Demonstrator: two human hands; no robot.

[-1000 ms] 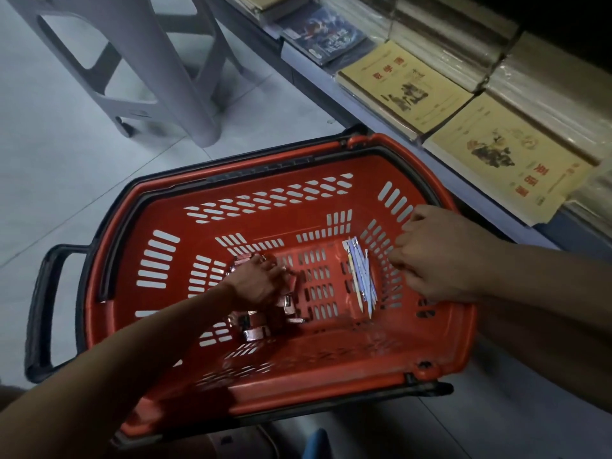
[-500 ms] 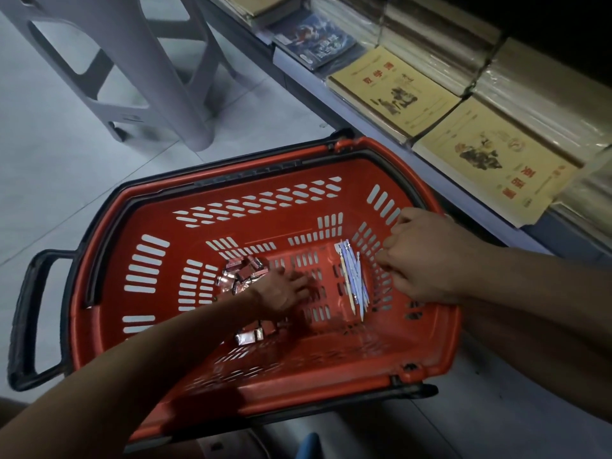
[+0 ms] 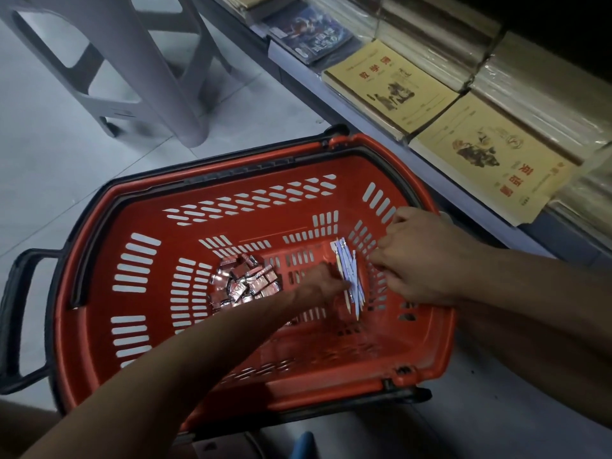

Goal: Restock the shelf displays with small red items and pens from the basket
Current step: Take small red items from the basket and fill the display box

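A red plastic basket [image 3: 99, 293] stands on the floor. On its bottom lies a heap of small red foil-wrapped items [image 3: 246, 281], and to their right a bundle of white-and-blue pens [image 3: 351, 276]. My left hand [image 3: 319, 284] reaches in palm down past the heap, its fingertips touching the pens' left side. My right hand [image 3: 420, 256] comes over the basket's right wall with its fingers curled just right of the pens. What those fingers grip, if anything, is hidden.
A low shelf [image 3: 291, 58] runs along the right with yellow exercise books [image 3: 390, 84], a dark blue booklet [image 3: 311, 31] and wrapped stacks behind. A grey plastic stool [image 3: 159, 61] stands on the tiled floor beyond the basket. The basket's black handle [image 3: 16, 313] sticks out left.
My left hand has left the heap of red items and moved right across the basket bottom to the pens. My right hand has stayed by the right wall.
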